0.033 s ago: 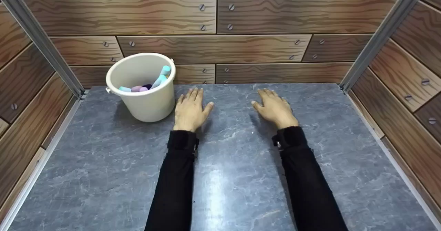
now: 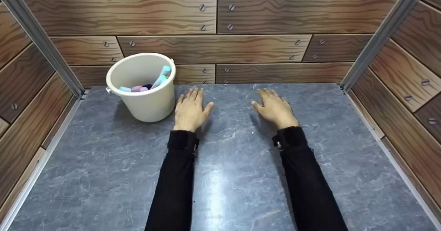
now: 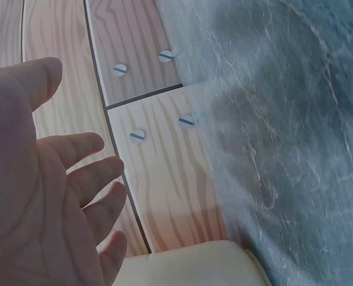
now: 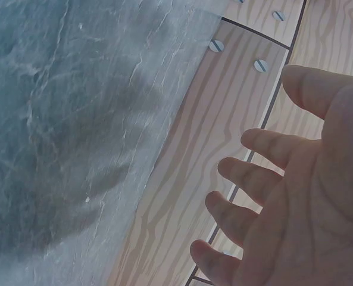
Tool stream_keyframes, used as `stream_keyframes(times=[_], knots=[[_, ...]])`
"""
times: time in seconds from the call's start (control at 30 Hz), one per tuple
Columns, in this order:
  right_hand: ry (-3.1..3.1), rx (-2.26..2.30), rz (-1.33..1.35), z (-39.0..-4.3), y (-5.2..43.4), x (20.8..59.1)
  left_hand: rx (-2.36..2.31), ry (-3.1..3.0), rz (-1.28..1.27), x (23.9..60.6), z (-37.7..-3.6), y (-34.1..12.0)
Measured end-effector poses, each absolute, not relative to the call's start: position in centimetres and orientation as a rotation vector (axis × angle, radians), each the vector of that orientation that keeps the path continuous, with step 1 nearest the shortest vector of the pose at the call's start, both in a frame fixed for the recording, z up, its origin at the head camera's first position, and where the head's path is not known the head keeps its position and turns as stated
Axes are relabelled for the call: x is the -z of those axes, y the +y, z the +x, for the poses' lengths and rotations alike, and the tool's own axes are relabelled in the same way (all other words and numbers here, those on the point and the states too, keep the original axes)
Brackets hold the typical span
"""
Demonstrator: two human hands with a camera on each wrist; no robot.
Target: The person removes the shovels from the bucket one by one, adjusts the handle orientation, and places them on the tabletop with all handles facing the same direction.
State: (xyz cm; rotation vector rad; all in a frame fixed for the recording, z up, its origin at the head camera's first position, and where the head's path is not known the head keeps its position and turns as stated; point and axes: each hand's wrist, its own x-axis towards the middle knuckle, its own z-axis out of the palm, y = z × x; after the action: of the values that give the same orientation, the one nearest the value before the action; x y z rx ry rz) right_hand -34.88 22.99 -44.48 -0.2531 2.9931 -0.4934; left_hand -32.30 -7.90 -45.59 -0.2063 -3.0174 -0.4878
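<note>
My left hand (image 2: pixel 190 109) is held over the grey surface just right of a cream bucket (image 2: pixel 151 105), palm down with its fingers extended and nothing in its grasp. In the left wrist view, part of the bucket (image 3: pixel 191 265) shows below the little finger. Inside the bucket lie several soft-looking pieces, among them a light blue stick (image 2: pixel 160 79) and a purple piece (image 2: pixel 136 88); their lower parts are hidden by the wall. Further right, my right hand (image 2: pixel 274 107) hovers with spread, relaxed fingers and an empty palm, its shadow falling on the surface in the right wrist view.
The grey marbled tabletop (image 2: pixel 234 176) is bounded by a wood-patterned back wall (image 2: pixel 262 48) and similar side walls. Metal posts (image 2: pixel 375 38) stand at the two back corners. The bucket sits near the back left.
</note>
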Motion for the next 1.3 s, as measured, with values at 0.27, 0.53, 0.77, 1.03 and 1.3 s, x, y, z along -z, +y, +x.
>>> stream_keyframes(times=[0.27, 0.53, 0.77, 1.03, 1.3], knots=[[2.993, 0.477, -0.253, -34.8, 23.2, 44.3, 0.497, -3.002, -0.230, 45.5, -32.7, -7.8], [2.976, 0.492, -0.242, -35.1, 23.2, 44.4, 0.537, -2.900, -0.270, 43.0, -31.8, -7.7], [2.970, 0.505, -0.233, -35.0, 23.2, 44.3, 0.548, -2.729, -0.329, 39.1, -30.2, -9.1], [2.982, 0.491, -0.253, -34.8, 23.1, 43.9, 0.472, -2.654, -0.267, 37.6, -29.4, -14.8], [2.981, 0.514, -0.258, -34.7, 23.1, 43.6, 0.418, -2.627, -0.244, 38.2, -28.8, -19.7]])
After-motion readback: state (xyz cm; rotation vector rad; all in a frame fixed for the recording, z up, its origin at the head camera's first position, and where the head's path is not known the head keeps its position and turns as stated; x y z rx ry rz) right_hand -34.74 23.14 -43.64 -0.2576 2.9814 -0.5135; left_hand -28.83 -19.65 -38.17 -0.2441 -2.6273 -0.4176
